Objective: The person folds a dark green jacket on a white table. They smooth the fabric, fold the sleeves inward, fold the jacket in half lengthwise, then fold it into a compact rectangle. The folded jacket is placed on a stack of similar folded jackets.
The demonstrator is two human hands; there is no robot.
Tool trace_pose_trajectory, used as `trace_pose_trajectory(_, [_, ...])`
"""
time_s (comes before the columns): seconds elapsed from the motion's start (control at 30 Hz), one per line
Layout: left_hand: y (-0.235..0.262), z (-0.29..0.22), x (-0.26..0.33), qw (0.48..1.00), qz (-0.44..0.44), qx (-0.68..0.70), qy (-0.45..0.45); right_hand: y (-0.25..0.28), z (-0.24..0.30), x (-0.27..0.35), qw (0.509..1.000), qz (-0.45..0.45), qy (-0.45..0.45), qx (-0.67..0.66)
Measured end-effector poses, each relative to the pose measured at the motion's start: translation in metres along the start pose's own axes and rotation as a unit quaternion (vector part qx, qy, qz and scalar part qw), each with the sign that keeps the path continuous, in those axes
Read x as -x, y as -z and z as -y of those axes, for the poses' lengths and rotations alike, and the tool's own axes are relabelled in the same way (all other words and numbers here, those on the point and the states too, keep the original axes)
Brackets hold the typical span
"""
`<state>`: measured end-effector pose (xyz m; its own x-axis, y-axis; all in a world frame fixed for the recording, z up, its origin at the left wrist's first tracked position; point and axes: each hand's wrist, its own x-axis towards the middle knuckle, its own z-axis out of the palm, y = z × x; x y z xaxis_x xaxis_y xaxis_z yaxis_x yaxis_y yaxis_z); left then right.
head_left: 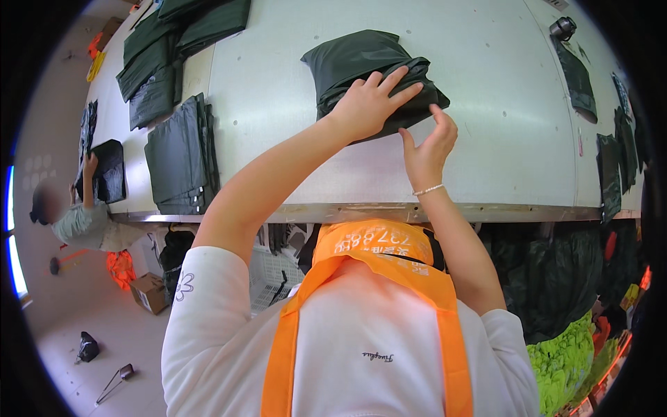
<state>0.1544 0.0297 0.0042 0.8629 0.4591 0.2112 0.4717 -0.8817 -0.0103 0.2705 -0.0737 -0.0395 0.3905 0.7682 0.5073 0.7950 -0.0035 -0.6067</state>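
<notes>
A dark green folded piece of shiny fabric (353, 57) lies on the white tabletop in front of me, its near right part bunched into creases. Across those creases rests my left hand (364, 105), palm down with the fingers spread. My right hand (431, 147), a beaded bracelet at its wrist, is at the near right corner of the fabric. Its thumb and fingers are apart, and a fingertip meets or nearly meets the corner. Neither hand grips the fabric.
To the left sit a neat stack of folded dark green fabric (177, 156) and a larger pile (149, 69) behind it. A person (82, 221) works at the far left. A bottle (563, 28) and dark folded pieces (608, 174) lie at the right. The metal table edge (347, 212) runs before me.
</notes>
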Motion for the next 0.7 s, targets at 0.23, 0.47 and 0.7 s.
trace_pose_trajectory(0.23, [-0.01,0.007,-0.019,0.996,0.053,0.072,0.0,-0.029,-0.016,-0.016,0.918,0.361,0.076,0.148])
trace_pose_trajectory(0.47, [-0.038,0.013,-0.023,0.999,0.033,0.019,-0.009,-0.064,-0.046,-0.016,0.877,0.408,0.125,0.221])
trace_pose_trajectory(0.7, [-0.034,0.031,-0.023,1.0,0.003,-0.024,-0.009,-0.071,-0.058,-0.024,0.904,0.357,0.176,0.159])
